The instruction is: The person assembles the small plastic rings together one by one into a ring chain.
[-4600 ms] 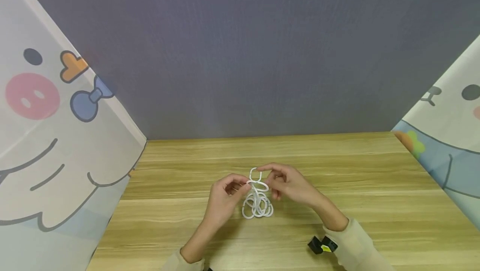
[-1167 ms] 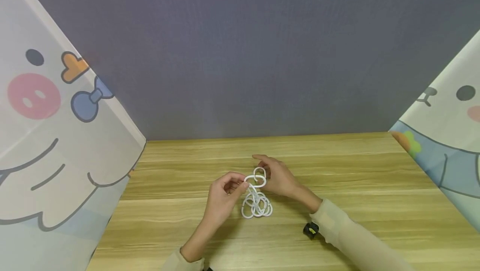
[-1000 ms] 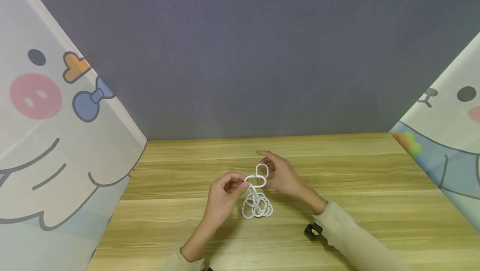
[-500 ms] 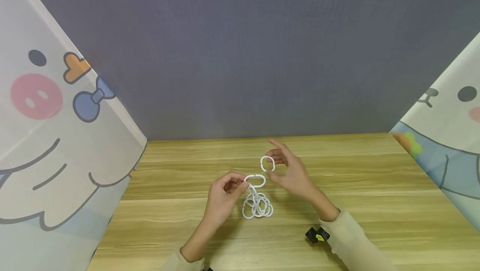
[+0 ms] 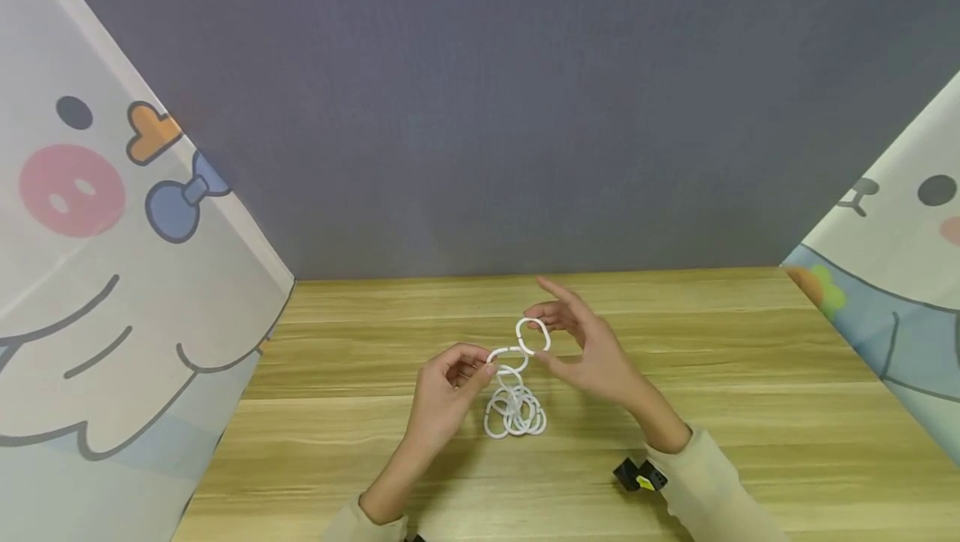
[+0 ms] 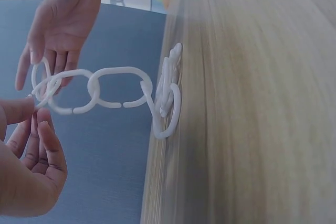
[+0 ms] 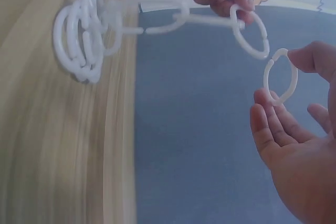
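White plastic chain links, each an oval with a small gap, are at both hands. My left hand (image 5: 442, 396) pinches the end link (image 7: 254, 52) of a chain between thumb and index finger. From there linked ovals run down to a heap of links (image 5: 517, 417) on the table. A single link (image 7: 266, 80) is held by my right hand (image 5: 596, 354) between thumb and fingertips, with the index finger stretched out. In the right wrist view this link stands close to the end link, with a narrow gap between them.
The wood-grain table (image 5: 360, 442) lies under both hands. A dark grey panel (image 5: 525, 108) rises behind it, and cartoon-printed panels stand at the left (image 5: 135, 317) and right (image 5: 900, 292). A black device (image 5: 637, 475) sits at the right wrist.
My right hand drew its link up and right, away from the overlap with the chain's end link, then came slightly back down-left. The left hand stayed put while its link tilted.
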Motion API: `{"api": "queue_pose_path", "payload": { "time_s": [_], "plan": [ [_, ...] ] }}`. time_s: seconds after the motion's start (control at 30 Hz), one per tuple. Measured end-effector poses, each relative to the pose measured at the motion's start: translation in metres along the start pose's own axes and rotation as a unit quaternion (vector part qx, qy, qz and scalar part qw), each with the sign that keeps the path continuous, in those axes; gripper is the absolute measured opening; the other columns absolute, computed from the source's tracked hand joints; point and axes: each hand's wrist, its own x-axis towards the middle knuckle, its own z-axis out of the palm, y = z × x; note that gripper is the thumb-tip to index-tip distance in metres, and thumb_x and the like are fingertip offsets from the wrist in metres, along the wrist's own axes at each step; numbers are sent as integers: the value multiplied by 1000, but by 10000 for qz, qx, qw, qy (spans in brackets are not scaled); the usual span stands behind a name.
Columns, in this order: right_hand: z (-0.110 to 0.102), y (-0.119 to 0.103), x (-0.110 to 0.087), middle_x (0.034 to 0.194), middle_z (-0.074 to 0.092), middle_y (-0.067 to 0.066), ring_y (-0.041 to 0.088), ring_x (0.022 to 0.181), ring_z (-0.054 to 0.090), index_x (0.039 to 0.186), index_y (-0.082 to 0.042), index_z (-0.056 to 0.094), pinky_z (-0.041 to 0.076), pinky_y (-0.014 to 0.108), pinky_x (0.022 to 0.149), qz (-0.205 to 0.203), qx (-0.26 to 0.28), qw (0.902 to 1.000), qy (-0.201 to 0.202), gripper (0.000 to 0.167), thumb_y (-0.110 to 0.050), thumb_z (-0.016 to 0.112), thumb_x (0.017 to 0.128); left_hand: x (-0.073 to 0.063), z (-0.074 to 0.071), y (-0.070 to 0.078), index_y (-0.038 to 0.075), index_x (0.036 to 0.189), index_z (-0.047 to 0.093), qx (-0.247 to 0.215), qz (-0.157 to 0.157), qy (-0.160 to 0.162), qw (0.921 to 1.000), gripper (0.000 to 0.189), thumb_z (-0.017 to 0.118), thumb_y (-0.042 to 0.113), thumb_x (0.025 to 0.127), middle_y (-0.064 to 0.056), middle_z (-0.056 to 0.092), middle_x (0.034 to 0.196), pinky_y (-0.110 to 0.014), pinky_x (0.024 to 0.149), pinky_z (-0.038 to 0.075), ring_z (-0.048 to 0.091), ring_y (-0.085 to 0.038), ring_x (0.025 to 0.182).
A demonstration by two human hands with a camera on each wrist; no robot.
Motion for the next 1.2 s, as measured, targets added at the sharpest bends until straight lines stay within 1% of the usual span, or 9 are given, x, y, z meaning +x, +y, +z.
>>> {"api": "queue_pose_path", "payload": {
  "time_s": [0.1,0.23,0.5,0.67,0.8,0.93,1.07,1.13,1.2],
  "plan": [
    [3,-2,0,134,72,22,21,123,71,170,-1,35,55,28,110,-134,-84,9998,-110,105,22,83,80,0,0,0,3,105,80,-12,18,4,10000,8,83,1,97,-7,77,95,-21,75,55,68,-11,85],
    [5,-5,1,135,73,19,31,120,71,169,0,36,58,31,107,-227,-283,9991,-229,103,18,85,80,0,0,0,2,105,80,-8,28,4,10000,8,83,0,97,-7,77,95,-21,74,55,68,-11,84],
    [7,-9,1,136,74,16,24,109,73,167,1,39,63,41,98,-491,-769,9951,-383,100,16,85,79,0,1,-1,-3,106,79,58,10,-17,10000,10,83,-1,97,-8,77,95,-21,75,56,69,-12,84],
    [7,-11,0,136,75,16,23,98,74,167,0,40,65,40,93,-517,-879,9937,-464,100,20,82,79,0,1,-1,-4,107,79,131,14,-47,9999,12,83,1,97,-7,77,96,-22,75,56,69,-13,85],
    [7,-11,0,138,75,17,22,96,74,167,0,40,65,40,95,-442,-836,9940,-557,97,20,80,81,0,1,-1,-5,107,79,106,48,-42,9999,12,83,1,98,-8,77,95,-22,75,57,69,-12,84],
    [5,-9,-1,140,73,20,22,101,75,166,2,42,63,39,101,-286,-511,9970,-498,93,23,78,83,0,1,-1,-4,108,78,-21,97,-32,9999,11,81,1,99,-9,77,94,-21,74,57,70,-12,83],
    [2,-8,-2,140,73,19,20,110,75,159,5,50,61,36,104,-164,-251,9987,-410,79,22,79,87,0,1,-1,-3,107,77,-100,120,-33,9999,8,79,0,101,-9,76,93,-21,72,56,70,-12,82],
    [2,-8,-2,139,73,18,22,114,76,150,5,58,61,37,105,-98,-155,9990,-417,66,19,79,90,0,1,-1,-3,107,77,-140,123,-24,9998,7,79,-1,101,-9,76,93,-21,72,56,70,-11,81],
    [2,-9,-2,138,75,16,25,119,75,135,1,69,60,36,106,15,-108,9991,-419,45,15,80,93,0,1,0,-2,107,77,-113,94,-18,9999,7,78,-2,100,-9,75,93,-20,72,56,70,-11,81]
  ]
}}
